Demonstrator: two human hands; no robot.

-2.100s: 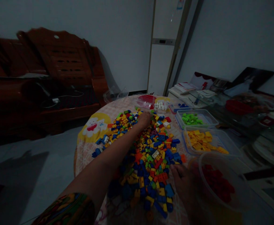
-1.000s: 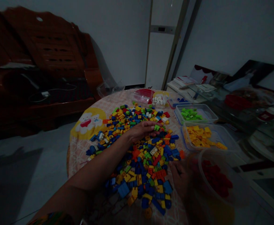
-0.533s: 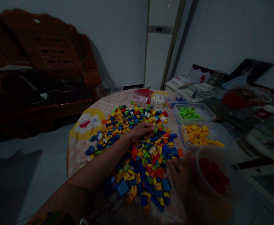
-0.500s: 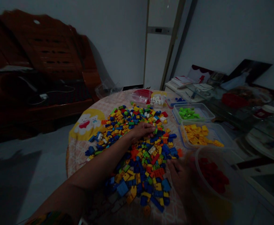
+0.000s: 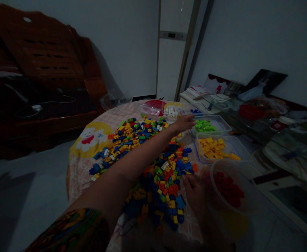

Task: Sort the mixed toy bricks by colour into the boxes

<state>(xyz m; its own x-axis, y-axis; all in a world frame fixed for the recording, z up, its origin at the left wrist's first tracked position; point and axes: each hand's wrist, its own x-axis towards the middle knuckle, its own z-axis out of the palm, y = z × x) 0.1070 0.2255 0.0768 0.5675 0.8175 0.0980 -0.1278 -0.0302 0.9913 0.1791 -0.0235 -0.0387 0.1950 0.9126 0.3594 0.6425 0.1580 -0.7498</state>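
Note:
My left hand (image 5: 184,123) reaches across the pile, its stretched fingers slightly apart at the near left rim of a clear box (image 5: 223,127) of light green bricks (image 5: 205,125). No brick can be made out in its fingers. Below it lies a big heap of mixed toy building bricks (image 5: 166,166) in blue, yellow, orange, green, red and white. At the heap's right edge, my right hand (image 5: 195,190) rests low on the table, fingers loosely bent and apart, with nothing visible in them. Beside that hand stands a round clear tub (image 5: 248,206) with red bricks (image 5: 228,189).
A clear box (image 5: 239,147) of yellow bricks (image 5: 212,147) sits beyond the tub. White bricks (image 5: 170,111) and blue bricks (image 5: 195,111) lie in containers at the back. A patterned cloth (image 5: 77,168) covers the round table. A glass table stands right, a wooden bench (image 5: 45,59) left.
My left hand has moved from the heap, where a green brick was at its fingertips, right and away to the green box. My right hand has stayed by the heap. The view has shifted slightly.

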